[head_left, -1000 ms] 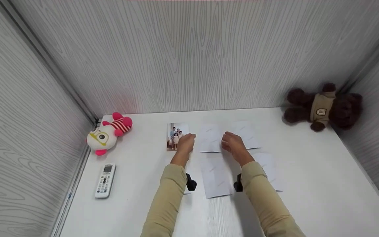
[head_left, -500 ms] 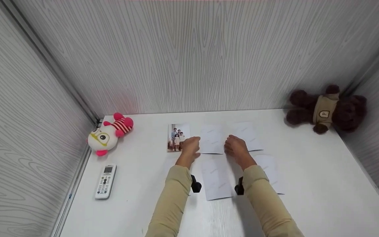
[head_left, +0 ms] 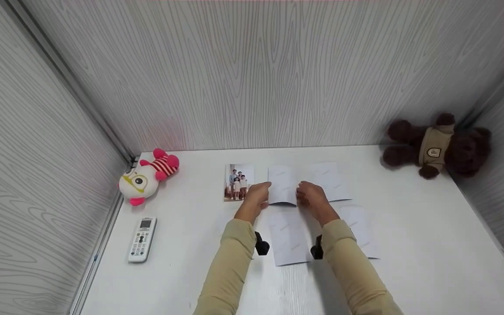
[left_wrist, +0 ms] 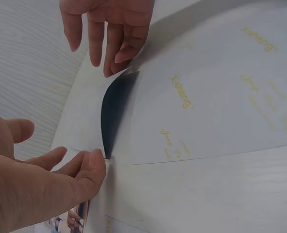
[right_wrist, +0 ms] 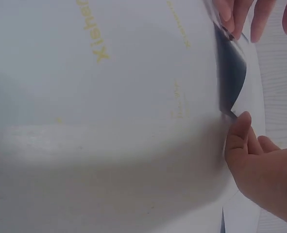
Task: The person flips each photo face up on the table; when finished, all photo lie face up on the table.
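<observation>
A white card point(head_left: 283, 183), dark underneath, lies mid-way along the far row, near edge arched upward.

The middle photo print point(head_left: 282, 181) is showing a white back and a blue-black underside, and the print nearer the person point(left_wrist: 221, 116) is bearing yellow lettering on white. The plush doll point(head_left: 147, 177) is wearing pink-red and cream stripes, its white head carrying yellow outlines, while the teddy bear point(head_left: 435, 148) is pairing dark brown fur with a tan shirt. Grey grain lines are patterning the pale wall panel point(head_left: 252, 74), and the sleeves point(head_left: 223, 267) are showing plain beige.
</observation>
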Demonstrator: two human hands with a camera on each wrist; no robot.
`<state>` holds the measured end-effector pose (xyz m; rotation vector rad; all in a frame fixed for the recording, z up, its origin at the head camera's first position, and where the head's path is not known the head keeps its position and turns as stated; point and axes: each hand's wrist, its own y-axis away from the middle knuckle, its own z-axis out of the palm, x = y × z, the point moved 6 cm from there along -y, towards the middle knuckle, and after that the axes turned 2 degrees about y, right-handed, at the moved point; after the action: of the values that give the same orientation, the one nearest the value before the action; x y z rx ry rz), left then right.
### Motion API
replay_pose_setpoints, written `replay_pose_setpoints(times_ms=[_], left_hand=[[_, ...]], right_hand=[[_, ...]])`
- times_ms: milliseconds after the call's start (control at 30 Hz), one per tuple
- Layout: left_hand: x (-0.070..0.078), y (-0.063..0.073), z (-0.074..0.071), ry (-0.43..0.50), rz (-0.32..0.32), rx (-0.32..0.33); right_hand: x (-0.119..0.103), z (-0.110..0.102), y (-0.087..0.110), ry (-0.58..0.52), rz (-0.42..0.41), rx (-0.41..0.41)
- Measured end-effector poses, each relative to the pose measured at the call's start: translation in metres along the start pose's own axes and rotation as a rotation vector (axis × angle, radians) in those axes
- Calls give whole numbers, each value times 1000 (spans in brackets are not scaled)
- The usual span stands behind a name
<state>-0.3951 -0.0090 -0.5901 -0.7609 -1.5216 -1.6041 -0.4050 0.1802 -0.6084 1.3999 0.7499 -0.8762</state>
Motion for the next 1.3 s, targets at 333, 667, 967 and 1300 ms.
replay_pose_setpoints(times_ms=[333, 667, 967, 1300], left_hand=[[13, -1, 7, -131, 107, 7], [17, 5, 9, -157, 93, -9], [25, 13, 10, -237, 155, -12], [32, 16, 2, -108, 157, -22]], right_hand=[[-6, -4, 2, 97, -41, 33], [-17, -11, 9, 145, -138, 146], [-24, -15, 11, 190, -203, 188], [-32, -15, 11, 64, -183, 155]])
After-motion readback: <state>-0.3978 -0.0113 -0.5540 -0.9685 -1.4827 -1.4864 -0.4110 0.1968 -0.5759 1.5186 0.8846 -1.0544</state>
